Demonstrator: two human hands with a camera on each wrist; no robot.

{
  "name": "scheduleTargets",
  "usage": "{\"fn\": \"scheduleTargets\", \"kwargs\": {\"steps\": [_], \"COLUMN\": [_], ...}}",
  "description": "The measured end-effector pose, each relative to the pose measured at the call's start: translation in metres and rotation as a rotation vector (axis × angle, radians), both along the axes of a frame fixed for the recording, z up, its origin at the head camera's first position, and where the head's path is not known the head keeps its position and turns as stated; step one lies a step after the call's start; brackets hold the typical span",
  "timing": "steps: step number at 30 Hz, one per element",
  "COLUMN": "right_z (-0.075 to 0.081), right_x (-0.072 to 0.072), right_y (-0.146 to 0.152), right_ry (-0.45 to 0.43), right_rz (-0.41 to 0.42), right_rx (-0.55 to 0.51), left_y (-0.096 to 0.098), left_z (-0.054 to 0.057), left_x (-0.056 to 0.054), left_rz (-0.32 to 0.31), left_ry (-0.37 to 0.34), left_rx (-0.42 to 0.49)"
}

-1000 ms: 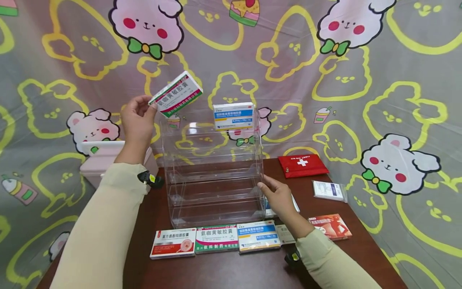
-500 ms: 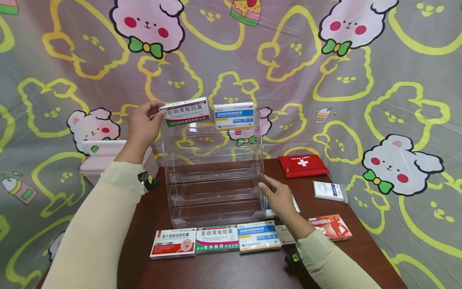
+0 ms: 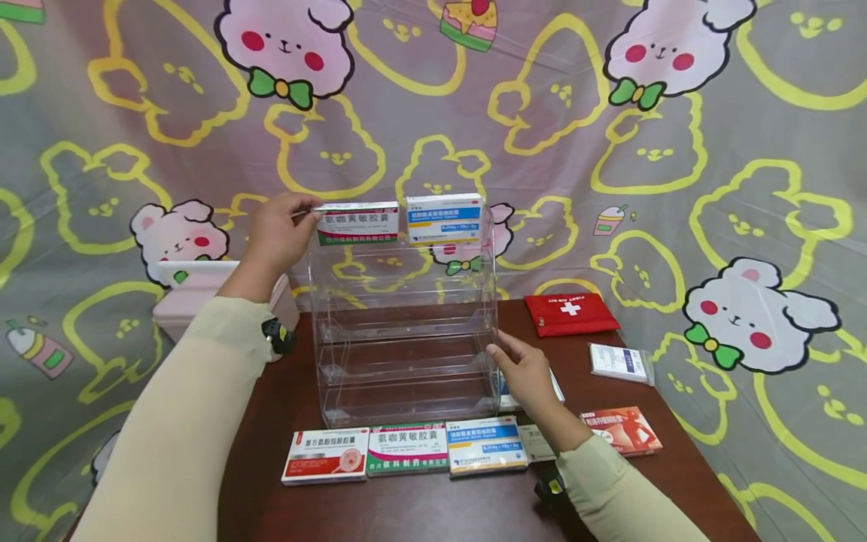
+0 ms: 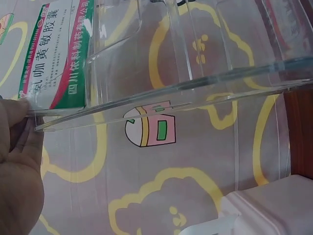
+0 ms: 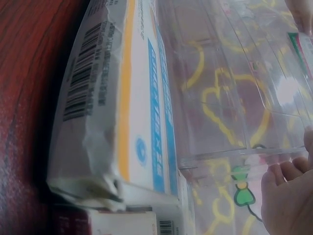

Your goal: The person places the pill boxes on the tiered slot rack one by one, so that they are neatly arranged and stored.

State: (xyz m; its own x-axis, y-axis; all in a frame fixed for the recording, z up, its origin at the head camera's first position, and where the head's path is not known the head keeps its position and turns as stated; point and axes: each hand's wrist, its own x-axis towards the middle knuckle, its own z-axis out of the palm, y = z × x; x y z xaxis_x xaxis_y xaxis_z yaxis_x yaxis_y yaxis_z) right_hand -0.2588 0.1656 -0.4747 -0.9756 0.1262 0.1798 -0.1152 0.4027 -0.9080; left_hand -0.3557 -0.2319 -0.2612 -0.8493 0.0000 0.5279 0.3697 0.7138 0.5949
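A clear tiered display rack (image 3: 406, 361) stands on the table. In the head view, my left hand (image 3: 274, 237) is at its top left corner, pinching the left end of a white, green and magenta medicine box (image 3: 359, 226). That box sits level in the top tier; the left wrist view shows my thumb on the medicine box (image 4: 58, 54), the other fingers partly hidden. Beside it in the same tier is a blue, white and yellow medicine box (image 3: 444, 220). My right hand (image 3: 524, 373) holds the rack's right side edge, fingertips partly hidden behind the wall.
Before the rack lie a red-white box (image 3: 325, 455), a green-white box (image 3: 408, 449) and a blue-white box (image 3: 486, 446). On the right are an orange box (image 3: 623, 431), a bagged white pack (image 3: 618, 361) and a red first aid pouch (image 3: 571, 314). A pink bin (image 3: 186, 301) stands left.
My left hand has lowered the green-white medicine box from a tilt above the rack into the top tier, where it now sits level. The right hand has stayed on the rack's edge.
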Motion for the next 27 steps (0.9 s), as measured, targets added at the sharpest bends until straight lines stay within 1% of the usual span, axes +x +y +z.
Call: {"fn": "scheduleTargets", "kwargs": {"steps": [3,7,10,14,20,24,27], "right_z": [0.0,-0.001,-0.001,0.0,0.0,0.0,0.001], "right_x": [0.0,0.0,0.0,0.001,0.002,0.002,0.002], "right_y": [0.0,0.0,0.001,0.001,0.0,-0.001,-0.001], "right_ry": [0.0,0.009,0.013,0.019,0.012,0.013,0.011], "right_rz": [-0.004,0.0,0.006,0.006,0.002,-0.001,0.0], "right_rx": [-0.006,-0.016,-0.024,-0.029,-0.042,-0.048,-0.043], "left_y": [0.002,0.002,0.002,0.003,0.005,0.002,-0.006], "left_z": [0.001,0.001,0.0,0.0,-0.001,-0.005,-0.013], "left_x": [0.0,0.001,0.002,0.002,0.004,0.009,0.017], "left_rz": [-0.001,0.001,-0.007,-0.026,-0.015,-0.003,0.011], "left_ry": [0.009,-0.002,-0.016,-0.007,-0.003,0.024,0.055], "left_rx": [-0.034,-0.045,-0.031,0.001,0.006,0.059,0.12]}}
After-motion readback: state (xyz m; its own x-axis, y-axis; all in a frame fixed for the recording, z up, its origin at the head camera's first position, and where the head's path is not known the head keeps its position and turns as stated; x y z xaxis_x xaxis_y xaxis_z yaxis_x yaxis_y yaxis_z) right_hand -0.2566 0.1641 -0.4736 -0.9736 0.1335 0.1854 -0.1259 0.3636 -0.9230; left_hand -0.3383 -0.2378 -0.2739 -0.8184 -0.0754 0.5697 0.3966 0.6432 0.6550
